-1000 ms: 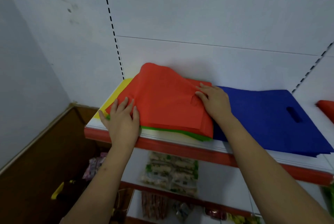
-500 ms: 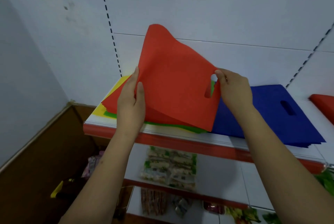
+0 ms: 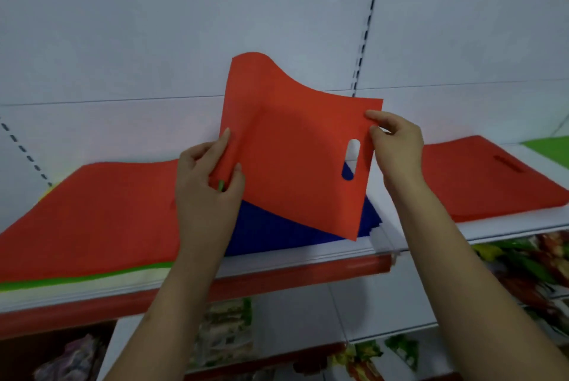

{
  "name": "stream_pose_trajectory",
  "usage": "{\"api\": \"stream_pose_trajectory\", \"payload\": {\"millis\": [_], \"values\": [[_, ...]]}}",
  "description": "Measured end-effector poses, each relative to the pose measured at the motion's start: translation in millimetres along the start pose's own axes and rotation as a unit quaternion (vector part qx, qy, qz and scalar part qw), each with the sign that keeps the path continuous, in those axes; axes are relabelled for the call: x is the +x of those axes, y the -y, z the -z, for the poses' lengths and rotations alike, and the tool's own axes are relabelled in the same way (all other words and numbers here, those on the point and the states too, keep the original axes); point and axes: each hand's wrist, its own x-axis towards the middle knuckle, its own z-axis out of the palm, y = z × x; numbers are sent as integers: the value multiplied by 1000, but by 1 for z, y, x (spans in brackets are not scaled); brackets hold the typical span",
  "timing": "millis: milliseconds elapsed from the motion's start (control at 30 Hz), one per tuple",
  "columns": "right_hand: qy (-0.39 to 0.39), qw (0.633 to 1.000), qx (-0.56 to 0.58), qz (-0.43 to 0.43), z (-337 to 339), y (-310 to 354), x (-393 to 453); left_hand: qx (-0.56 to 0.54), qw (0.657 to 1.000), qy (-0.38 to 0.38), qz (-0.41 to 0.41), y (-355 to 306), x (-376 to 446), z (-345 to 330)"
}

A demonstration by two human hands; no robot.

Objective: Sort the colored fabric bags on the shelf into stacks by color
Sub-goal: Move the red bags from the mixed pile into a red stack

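I hold a red fabric bag (image 3: 295, 149) up in the air above the shelf (image 3: 308, 266). My left hand (image 3: 206, 183) pinches its left edge, and my right hand (image 3: 397, 146) pinches the right edge beside the handle slot. Under the lifted bag lies a blue stack (image 3: 277, 229). To the left is a mixed pile (image 3: 92, 214) with a red bag on top and green and yellow layers showing at its front edge. A red stack (image 3: 492, 177) lies on the shelf to the right.
A green bag corner (image 3: 551, 146) shows at the far right behind the red stack. The white back wall (image 3: 184, 26) with slotted uprights stands close behind. Lower shelves hold packaged goods (image 3: 228, 331). The shelf's front lip is red.
The red bag has been lifted off the mixed pile by both hands and carried to the right, over the blue stack. The camera has also turned right, bringing the right red stack into view.
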Motion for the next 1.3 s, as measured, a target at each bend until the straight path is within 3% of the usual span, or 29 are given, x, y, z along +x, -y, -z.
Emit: {"api": "stream_pose_trajectory", "payload": {"millis": [200, 433, 600, 733, 833, 1033, 1300], "values": [[0, 998, -57, -18, 107, -56, 85, 16, 998, 57, 8, -48, -22, -118], [42, 987, -149, -41, 211, -134, 181, 86, 986, 139, -8, -97, -65, -265], [100, 969, -217, -64, 258, -177, 236, 134, 969, 206, 27, -114, -96, -333], [181, 938, -286, -69, 276, -204, 256, 194, 952, 237, 21, -114, -116, -356], [218, 934, -269, -85, 279, -214, 258, 186, 943, 263, 87, -118, -125, -365], [235, 930, -263, -105, 273, -211, 263, 188, 933, 259, 166, -123, -130, -376], [234, 916, -320, -62, 257, -196, 274, 163, 942, 256, 144, -118, -122, -368]]}}
